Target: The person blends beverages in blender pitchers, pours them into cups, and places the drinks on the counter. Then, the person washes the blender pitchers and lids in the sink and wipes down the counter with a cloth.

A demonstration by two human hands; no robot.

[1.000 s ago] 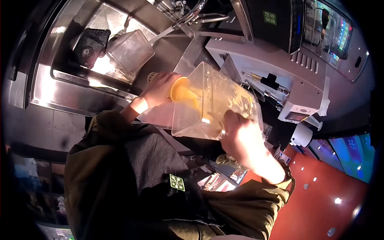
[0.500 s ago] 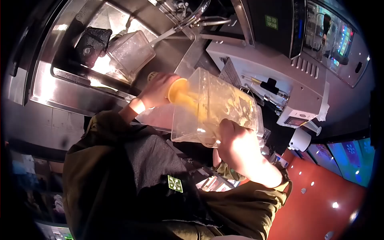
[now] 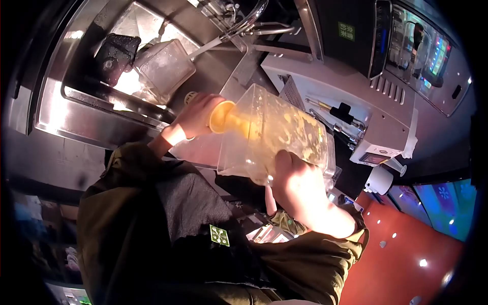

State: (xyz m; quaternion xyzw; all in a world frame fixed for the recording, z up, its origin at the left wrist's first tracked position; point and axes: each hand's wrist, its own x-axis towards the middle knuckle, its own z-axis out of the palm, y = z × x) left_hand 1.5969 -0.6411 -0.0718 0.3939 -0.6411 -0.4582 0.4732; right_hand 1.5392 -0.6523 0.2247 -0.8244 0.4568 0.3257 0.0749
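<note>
My left hand [image 3: 195,116] is wrapped round a cup [image 3: 217,118] whose mouth faces the pitcher. My right hand [image 3: 299,185] grips a large clear pitcher [image 3: 236,152] at its handle side, tilted towards the cup. A thick yellow-orange drink [image 3: 243,124] runs from the pitcher's mouth into the cup, and yellow residue clings to the pitcher's inner wall. The handle itself is mostly hidden by my fingers.
A metal sink [image 3: 91,114] holds a wet black container [image 3: 118,58] and a clear container [image 3: 165,66] beneath a faucet [image 3: 249,18]. A pale machine [image 3: 378,119] stands beyond the pitcher. Another person's sleeved arm [image 3: 284,221] shows behind my right hand.
The cup and pitcher have shifted only slightly, and the yellow drink keeps flowing between them. Both hands keep their grips.
</note>
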